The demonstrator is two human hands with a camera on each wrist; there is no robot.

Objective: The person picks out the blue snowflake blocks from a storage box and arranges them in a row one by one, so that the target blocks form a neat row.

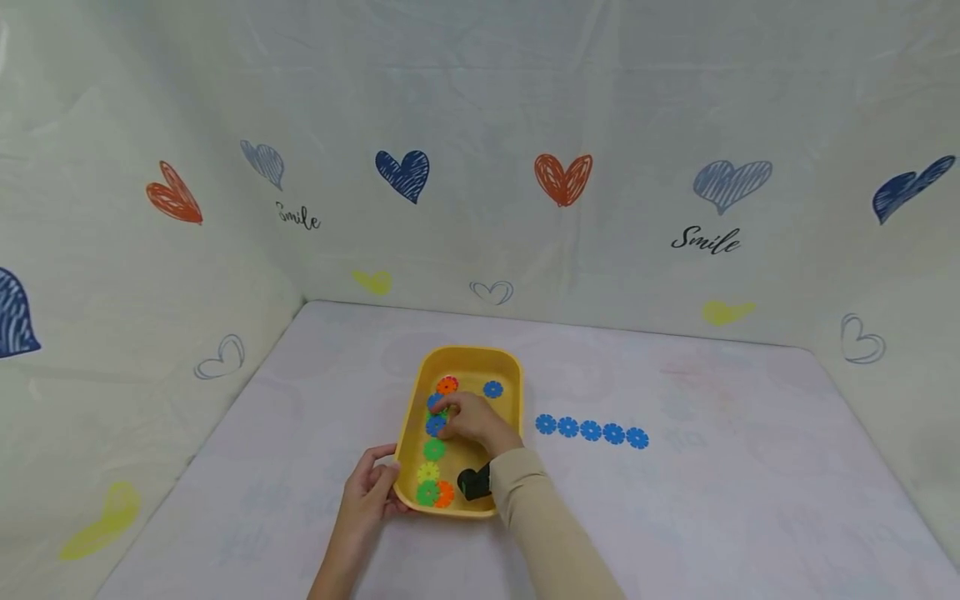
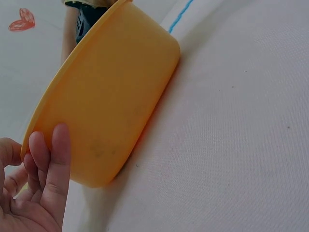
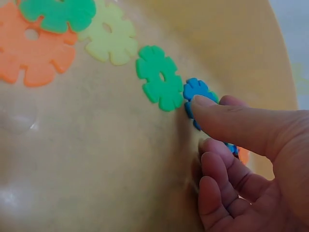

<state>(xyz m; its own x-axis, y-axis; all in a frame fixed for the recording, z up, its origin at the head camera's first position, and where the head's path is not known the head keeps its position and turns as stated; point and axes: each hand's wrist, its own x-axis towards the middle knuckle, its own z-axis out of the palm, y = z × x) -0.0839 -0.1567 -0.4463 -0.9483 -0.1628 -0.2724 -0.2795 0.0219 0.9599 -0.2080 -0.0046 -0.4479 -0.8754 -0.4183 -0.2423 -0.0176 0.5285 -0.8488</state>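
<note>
The left hand (image 1: 367,492) holds the yellow tray (image 1: 516,400) by its near left corner; in the left wrist view that hand (image 2: 36,188) has fingers against the tray's outer wall (image 2: 106,96). Inside the tray, the right hand (image 1: 476,421) reaches to blue flower-shaped discs (image 1: 435,427) along the left side. From the right wrist, the thumb of the right hand (image 3: 256,154) overlaps a blue disc (image 3: 195,89); whether the disc is pinched is unclear. Beside it lies a green disc (image 3: 159,77). Several blue discs (image 1: 591,430) form a row right of the tray.
Inside the tray are another blue disc (image 1: 492,389) at the far right, an orange disc (image 1: 447,385) at the far left, and yellow (image 1: 428,472), green and orange discs near its front. Behind the table (image 1: 720,475) hangs a white sheet (image 1: 480,100) with hearts.
</note>
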